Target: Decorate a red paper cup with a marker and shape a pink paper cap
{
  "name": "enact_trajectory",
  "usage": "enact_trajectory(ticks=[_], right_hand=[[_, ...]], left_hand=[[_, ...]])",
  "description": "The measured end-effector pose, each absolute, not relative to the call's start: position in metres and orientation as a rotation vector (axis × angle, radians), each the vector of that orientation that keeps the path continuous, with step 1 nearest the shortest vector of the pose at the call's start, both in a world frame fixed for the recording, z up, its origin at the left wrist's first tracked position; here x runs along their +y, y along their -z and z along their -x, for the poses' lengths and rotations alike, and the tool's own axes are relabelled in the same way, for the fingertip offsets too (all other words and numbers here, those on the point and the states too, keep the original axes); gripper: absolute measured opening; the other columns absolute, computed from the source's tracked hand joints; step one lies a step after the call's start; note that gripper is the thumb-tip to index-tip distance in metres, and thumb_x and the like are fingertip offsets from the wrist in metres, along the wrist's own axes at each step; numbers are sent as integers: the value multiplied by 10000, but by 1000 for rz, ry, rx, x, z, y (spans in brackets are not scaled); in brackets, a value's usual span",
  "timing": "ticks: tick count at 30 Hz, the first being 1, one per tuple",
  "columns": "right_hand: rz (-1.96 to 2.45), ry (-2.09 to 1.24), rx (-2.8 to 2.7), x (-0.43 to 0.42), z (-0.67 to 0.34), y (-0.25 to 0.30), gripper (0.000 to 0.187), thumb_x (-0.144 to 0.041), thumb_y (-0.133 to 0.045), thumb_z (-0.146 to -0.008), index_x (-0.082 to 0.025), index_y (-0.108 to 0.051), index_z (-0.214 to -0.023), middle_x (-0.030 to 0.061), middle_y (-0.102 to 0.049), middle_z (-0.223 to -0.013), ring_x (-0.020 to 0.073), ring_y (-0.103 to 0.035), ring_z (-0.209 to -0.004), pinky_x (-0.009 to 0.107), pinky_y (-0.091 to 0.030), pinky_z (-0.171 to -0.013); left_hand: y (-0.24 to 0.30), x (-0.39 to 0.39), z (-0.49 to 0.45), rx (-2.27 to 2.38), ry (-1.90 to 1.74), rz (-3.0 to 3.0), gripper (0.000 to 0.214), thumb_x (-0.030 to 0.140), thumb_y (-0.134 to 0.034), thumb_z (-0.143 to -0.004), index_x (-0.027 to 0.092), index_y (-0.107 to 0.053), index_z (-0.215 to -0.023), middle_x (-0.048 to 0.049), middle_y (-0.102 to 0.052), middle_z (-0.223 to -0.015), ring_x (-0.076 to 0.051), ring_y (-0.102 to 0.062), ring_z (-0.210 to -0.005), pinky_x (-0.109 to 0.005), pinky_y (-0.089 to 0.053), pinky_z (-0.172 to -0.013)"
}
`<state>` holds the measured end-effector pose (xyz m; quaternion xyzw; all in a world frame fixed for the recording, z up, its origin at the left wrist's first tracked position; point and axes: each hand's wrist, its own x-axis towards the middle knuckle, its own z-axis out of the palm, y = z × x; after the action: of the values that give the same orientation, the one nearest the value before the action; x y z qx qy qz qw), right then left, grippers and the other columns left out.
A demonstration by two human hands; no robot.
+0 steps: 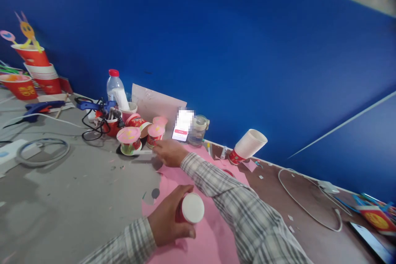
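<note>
My left hand [171,218] is wrapped round a small red paper cup [192,208], its round white end facing up, above a pink paper sheet [213,231]. My right hand [170,153] reaches across to the back left, its fingers drawn together beside a pale flat strip [144,152]. Whether the fingers grip that strip is unclear, as their tips are partly hidden. Close to them stand red paper cups with pink decorated tops, one [155,134] just behind the hand and another [129,140] farther left.
A lit phone [182,126] leans near a clear jar [199,130] by the blue wall. White stacked cups [250,144] tilt at the right. Glue guns [43,108], a bottle [116,86] and cables occupy the left. A white cable [297,204] curls at the right.
</note>
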<state>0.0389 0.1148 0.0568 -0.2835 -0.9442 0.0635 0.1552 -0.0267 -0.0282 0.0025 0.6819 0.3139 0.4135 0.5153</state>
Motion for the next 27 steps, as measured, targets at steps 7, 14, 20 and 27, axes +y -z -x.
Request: enact_trajectory(ticks=[7,14,20,27], right_hand=[[994,-462,-2380,42,-113,-110,288,-207,-397,-903,-150,-551,-1139,35,-685,-816,147,-605,-660,200,-453,-589],[1032,-466,-2453,-24,-115,-123,192,-262,-484,-873,-215,-649,-958,31,-739,-826,198,-672,-681,236,-456,-615],[1225,-288,-2363,-43,-120,-120,277,-353,-474,-860,-217,-669,-718,35,-691,-574,203,-614,-499,262,-383,-476],[1465,-636,-1895,-25,-175,-103,203,-306,-488,-833,-209,-640,-738,1,-627,-598,174,-567,-548,228,-409,-483]], left_hand=[[-20,-5,46,843,-1468,-1289,424,467,-520,-674,178,-591,-978,-100,-638,-723,-309,-570,-698,-450,-464,-605],[-38,-10,51,661,-1362,-1078,384,371,-685,-563,182,-666,-897,-62,-631,-666,-241,-533,-579,-375,-451,-524],[-56,-8,60,617,-1523,-840,226,406,-645,-598,198,-674,-680,-20,-576,-580,-192,-512,-499,-311,-446,-418],[-54,3,66,545,-1553,-637,205,360,-628,-646,164,-654,-703,13,-569,-533,-135,-466,-448,-292,-480,-460]])
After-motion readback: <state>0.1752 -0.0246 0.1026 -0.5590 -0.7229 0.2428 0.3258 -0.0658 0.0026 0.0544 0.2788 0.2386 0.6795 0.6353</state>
